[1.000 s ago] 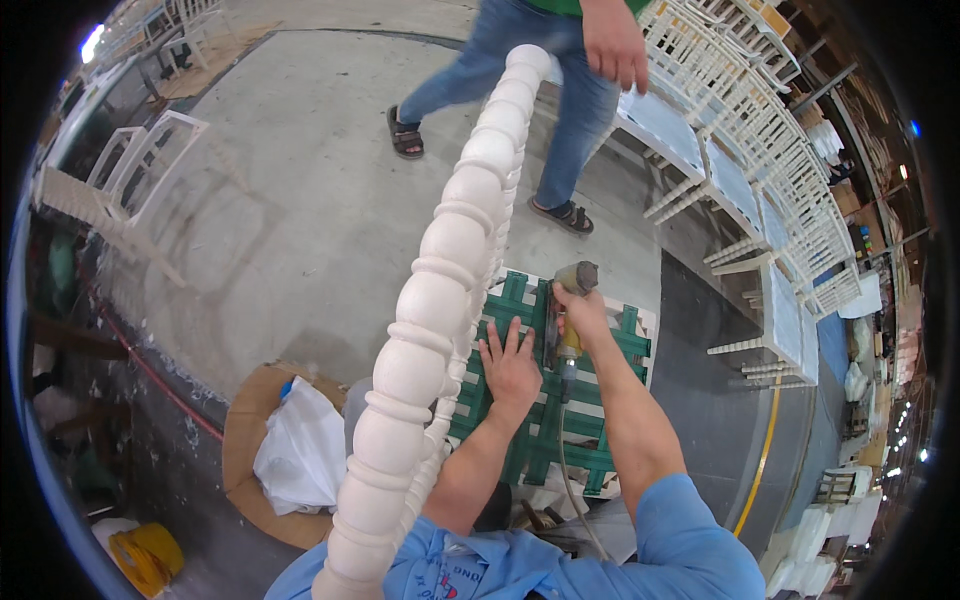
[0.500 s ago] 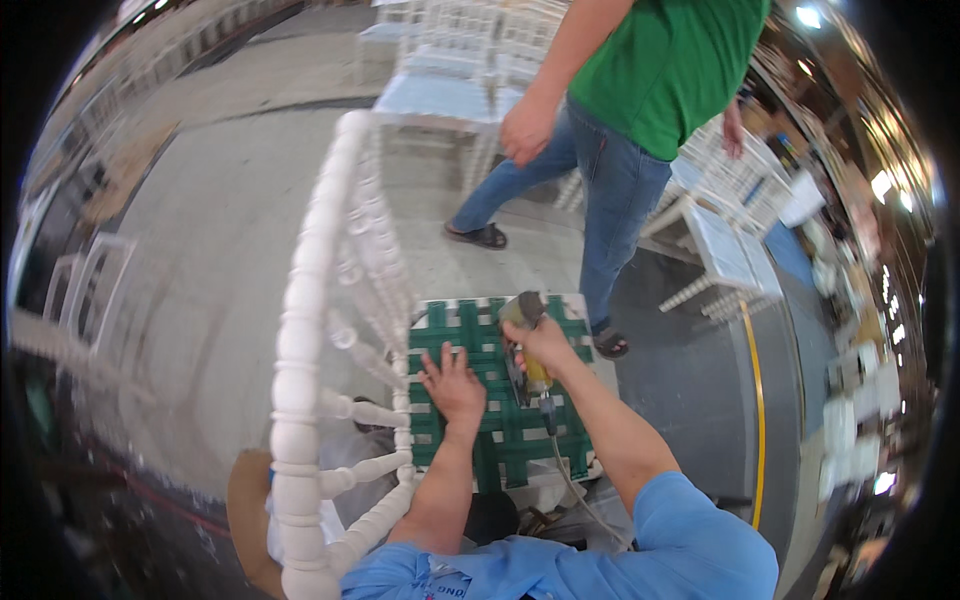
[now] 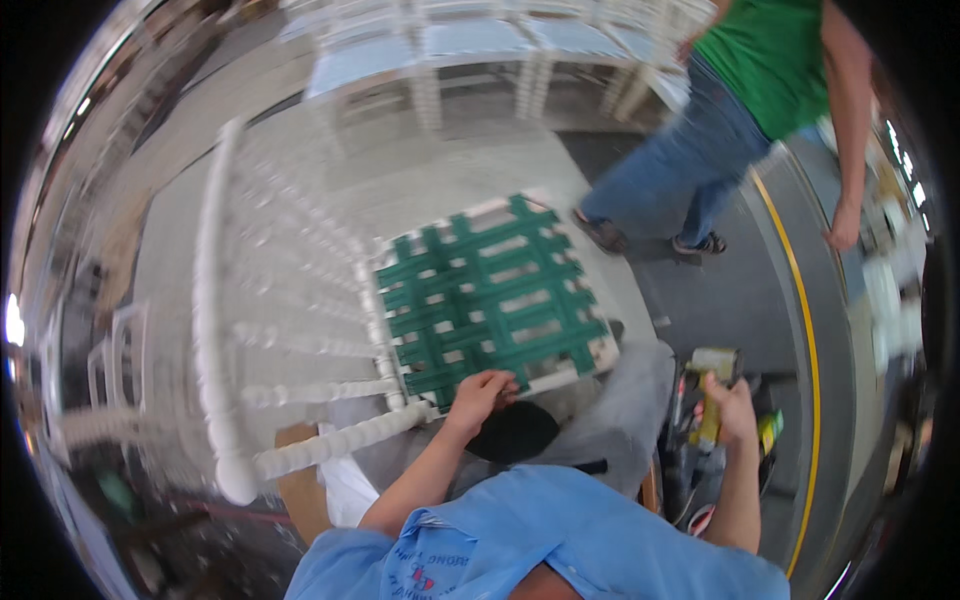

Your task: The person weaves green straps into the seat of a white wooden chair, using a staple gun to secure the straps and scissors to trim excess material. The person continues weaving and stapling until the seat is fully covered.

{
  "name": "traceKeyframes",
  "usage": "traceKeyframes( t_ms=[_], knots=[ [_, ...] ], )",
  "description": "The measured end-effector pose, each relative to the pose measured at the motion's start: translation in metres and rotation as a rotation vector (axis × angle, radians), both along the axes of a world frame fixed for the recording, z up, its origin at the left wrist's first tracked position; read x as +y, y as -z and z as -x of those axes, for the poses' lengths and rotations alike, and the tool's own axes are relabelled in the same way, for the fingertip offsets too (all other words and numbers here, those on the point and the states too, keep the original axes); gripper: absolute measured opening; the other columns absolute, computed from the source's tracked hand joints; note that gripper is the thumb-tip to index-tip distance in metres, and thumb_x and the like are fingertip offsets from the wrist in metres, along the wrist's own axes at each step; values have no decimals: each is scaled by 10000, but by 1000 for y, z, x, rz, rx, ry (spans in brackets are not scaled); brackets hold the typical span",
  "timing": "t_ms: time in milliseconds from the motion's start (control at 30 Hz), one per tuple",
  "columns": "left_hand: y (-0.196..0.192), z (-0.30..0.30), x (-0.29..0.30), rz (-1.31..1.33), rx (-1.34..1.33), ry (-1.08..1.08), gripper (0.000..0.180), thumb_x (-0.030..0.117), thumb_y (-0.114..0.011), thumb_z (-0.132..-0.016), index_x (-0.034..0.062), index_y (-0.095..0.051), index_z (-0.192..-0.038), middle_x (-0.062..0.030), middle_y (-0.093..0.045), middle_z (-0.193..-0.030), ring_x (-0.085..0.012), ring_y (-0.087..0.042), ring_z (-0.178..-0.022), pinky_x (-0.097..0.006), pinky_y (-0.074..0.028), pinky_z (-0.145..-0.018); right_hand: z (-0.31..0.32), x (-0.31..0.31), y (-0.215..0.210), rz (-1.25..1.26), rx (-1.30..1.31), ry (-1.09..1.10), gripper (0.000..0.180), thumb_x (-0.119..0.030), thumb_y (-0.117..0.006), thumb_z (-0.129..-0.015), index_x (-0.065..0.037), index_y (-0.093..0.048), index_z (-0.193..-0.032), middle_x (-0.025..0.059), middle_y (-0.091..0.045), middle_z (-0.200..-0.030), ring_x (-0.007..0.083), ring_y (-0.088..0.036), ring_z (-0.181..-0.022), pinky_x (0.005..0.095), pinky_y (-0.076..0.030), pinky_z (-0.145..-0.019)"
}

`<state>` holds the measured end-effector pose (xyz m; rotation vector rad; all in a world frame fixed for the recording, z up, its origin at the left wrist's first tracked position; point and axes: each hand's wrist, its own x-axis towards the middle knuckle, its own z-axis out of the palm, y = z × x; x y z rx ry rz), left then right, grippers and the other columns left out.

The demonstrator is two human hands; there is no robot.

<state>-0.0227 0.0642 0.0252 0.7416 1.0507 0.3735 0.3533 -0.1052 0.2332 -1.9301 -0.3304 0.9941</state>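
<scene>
A white chair frame with a turned-spindle back point(image 3: 208, 300) stands before me, blurred by motion. Green webbing point(image 3: 470, 318) is woven across its seat, with gaps between the strips. At the seat's near edge is my left hand point(image 3: 480, 400), its fingers curled together; whatever they may hold is too small to make out. Off to the right, away from the chair, my right hand point(image 3: 738, 408) grips a yellow staple gun point(image 3: 712, 362) low down, close to several other tools.
A person in a green shirt point(image 3: 770, 70) and jeans stands at the upper right. White chairs with pale blue seats point(image 3: 470, 42) line the far side. A yellow line point(image 3: 800, 290) runs along the dark floor at right. My grey-clad knee point(image 3: 635, 400) is beside the seat.
My right hand has carried the staple gun off the webbing to the lower right. The left hand has slid from flat on the webbing to its near edge. The person has moved right.
</scene>
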Motion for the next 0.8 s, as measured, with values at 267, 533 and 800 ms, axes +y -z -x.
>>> traceKeyframes(
  t_ms=[267, 533, 800],
  knots=[
    [20, 9, -24, 701, 67, -395, 952, 526, -821, -905, 124, -317, -1605, -202, -230, -1646, -464, -427, -1443, -724, -380, -1149, -112, -154, 54, 92, 12, 387, 493, -378, -798, -963, -20, -602, -1239, 81, -641, -996, 174, -622, -631, 336, -527, -517],
    [32, -13, -22, 567, -59, -587, 643, 388, -831, -934, 136, -511, -1431, -123, -421, -1508, -390, -649, -1094, -542, -541, -900, -133, -195, 128, 46, 328, 547, 448, -564, -666, -1014, -116, -667, -1018, 40, -634, -780, 199, -634, -596, 365, -556, -529],
    [29, -16, -23, 533, -67, -610, 372, 344, -760, -1007, 161, -618, -1298, -66, -665, -1166, -322, -655, -1054, -469, -542, -895, -146, -198, 130, 897, -557, -3, 527, -485, -815, -880, 27, -767, -998, 202, -758, -1058, 336, -731, -905, 456, -568, -846]
  ],
)
